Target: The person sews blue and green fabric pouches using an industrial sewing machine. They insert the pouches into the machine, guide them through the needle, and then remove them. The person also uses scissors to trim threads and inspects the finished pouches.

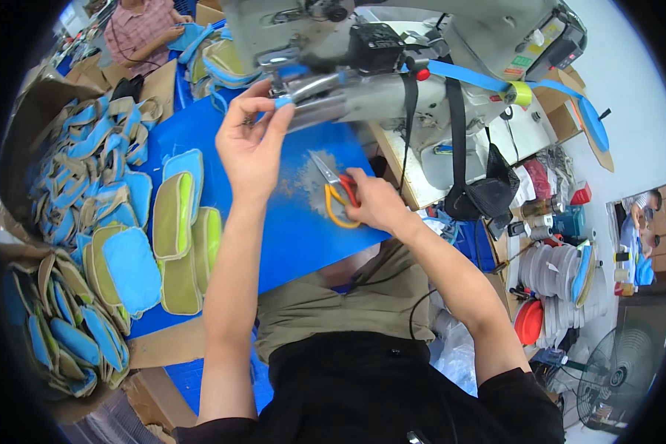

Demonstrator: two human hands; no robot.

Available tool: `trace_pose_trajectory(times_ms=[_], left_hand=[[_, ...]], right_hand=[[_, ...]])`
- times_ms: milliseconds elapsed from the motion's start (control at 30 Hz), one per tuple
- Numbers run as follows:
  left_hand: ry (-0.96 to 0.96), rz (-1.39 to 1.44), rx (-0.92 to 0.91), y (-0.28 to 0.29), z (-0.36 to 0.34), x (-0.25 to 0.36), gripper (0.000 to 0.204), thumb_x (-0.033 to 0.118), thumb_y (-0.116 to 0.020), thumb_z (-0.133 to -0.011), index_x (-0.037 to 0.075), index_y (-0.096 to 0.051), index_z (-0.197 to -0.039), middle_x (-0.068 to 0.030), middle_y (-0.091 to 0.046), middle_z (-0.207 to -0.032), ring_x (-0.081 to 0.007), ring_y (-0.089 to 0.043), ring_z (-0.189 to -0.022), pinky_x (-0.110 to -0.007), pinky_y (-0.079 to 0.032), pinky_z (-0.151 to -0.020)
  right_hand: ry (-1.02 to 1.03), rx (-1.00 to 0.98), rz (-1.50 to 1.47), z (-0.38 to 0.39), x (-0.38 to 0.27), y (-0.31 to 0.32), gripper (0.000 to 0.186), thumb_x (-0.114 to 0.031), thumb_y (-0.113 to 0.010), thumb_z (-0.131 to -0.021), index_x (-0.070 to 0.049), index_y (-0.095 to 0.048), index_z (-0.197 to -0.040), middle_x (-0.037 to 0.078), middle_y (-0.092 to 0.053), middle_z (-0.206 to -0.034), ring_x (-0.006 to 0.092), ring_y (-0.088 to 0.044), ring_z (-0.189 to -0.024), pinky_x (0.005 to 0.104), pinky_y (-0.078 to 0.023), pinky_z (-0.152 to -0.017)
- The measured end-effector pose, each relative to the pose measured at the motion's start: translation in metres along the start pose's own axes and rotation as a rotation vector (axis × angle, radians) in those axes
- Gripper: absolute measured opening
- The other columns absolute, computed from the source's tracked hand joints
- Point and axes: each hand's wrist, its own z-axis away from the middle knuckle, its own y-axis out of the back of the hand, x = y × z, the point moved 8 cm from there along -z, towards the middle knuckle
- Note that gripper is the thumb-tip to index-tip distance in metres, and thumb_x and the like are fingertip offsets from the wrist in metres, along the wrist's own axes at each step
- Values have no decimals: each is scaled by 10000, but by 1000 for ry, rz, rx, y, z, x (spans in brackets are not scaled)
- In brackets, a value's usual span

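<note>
1 pair of scissors (337, 180) at the blue table (296, 255), 2 handle loops, red and orange; right hand (381, 203) grips it at the red loop; left hand (251, 148), thumb and fingertips nearly together at 1 small blue piece (284, 101), can't tell if pinched; 1 sewing machine (377, 95) just beyond; 1 fan (620, 374) far right; 2 other people (137, 35) in background
</note>
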Motion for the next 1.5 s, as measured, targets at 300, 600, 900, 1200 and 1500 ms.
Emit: trace_pose_trajectory(times_ms=[300, 600, 900, 1200, 1500], left_hand=[[56, 67, -42, -1, -5, -5, 106, -48, -751, -888, -10, -672, -947, -174, -577, -1336, -182, -609, -1173, -313, -555, -973], [273, 265, -49, -1, -9, -23, 107, 15, -746, -885, 53, -650, -857, -172, -575, -1393, -195, -581, -1213, -324, -445, -1010], [445, 511, -64, -7, -6, -32, 70, 85, -672, -907, 50, -629, -949, -54, -640, -1067, -142, -585, -960, -332, -449, -967], [376, 406, -97, -9, -2, -26, 127, 151, -648, -952, 115, -589, -1059, -19, -663, -1000, -106, -610, -906, -268, -470, -810], [410, 480, -1, -12, -1, -38, 105, 13, -646, -923, 96, -590, -954, -6, -625, -1067, -107, -558, -1004, -296, -418, -992]], right_hand=[[-61, -319, -1279, 87, -84, 24, 764, -8, -588, -948, -111, -265, -1633, 3, -601, -825, 57, -504, -560, 235, -384, -487], [-23, -246, -1571, 81, -151, 92, 807, -274, -634, -966, -111, -218, -1638, 41, -545, -740, 96, -460, -439, 212, -358, -420], [-65, -47, -1754, 77, -168, 80, 701, -134, -631, -1018, -93, -269, -1617, 22, -550, -713, 33, -449, -494, 184, -349, -469], [127, 104, -1600, 83, -173, 56, 799, -28, -657, -964, -72, -204, -1621, 14, -578, -836, 43, -509, -569, 206, -405, -515], [-58, 101, -1257, 112, -102, -6, 773, -50, -760, -915, -89, -367, -1579, -33, -443, -651, 14, -382, -601, 215, -306, -559]])
